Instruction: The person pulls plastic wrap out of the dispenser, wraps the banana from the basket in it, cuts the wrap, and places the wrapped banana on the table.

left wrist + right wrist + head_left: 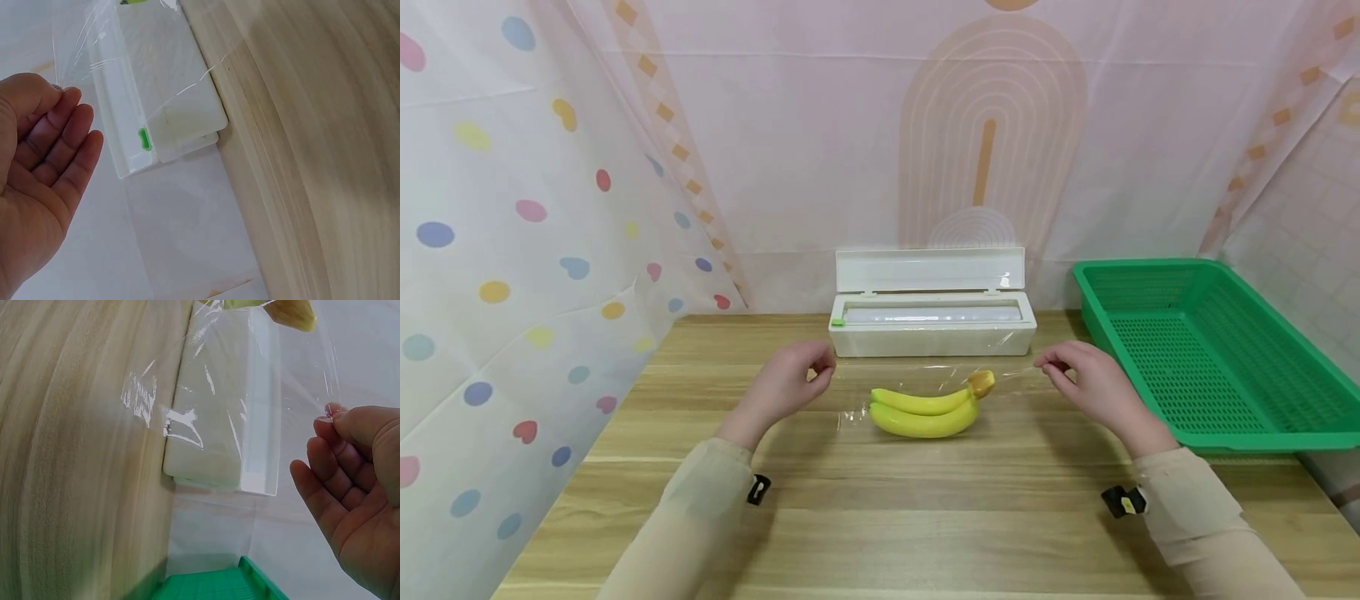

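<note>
A thin sheet of clear plastic wrap [203,381] is stretched between both hands. My left hand [790,379] pinches one corner of it between thumb and index finger; in the left wrist view creases fan out from those fingertips. On the other side my right hand [1090,383] pinches the opposite corner the same way, its other fingers loosely bent. Two yellow bananas [923,417], joined at a brown stem, appear between the hands, overlapped by the film in the head view. Behind them stands a white wrap dispenser box [932,340], lid up, with a roll inside.
A green plastic basket [1187,358] sits at the right of the wooden table [910,533]. A small green slider [838,322] is on the dispenser's left end. Patterned curtains [820,150] hang behind and to the left.
</note>
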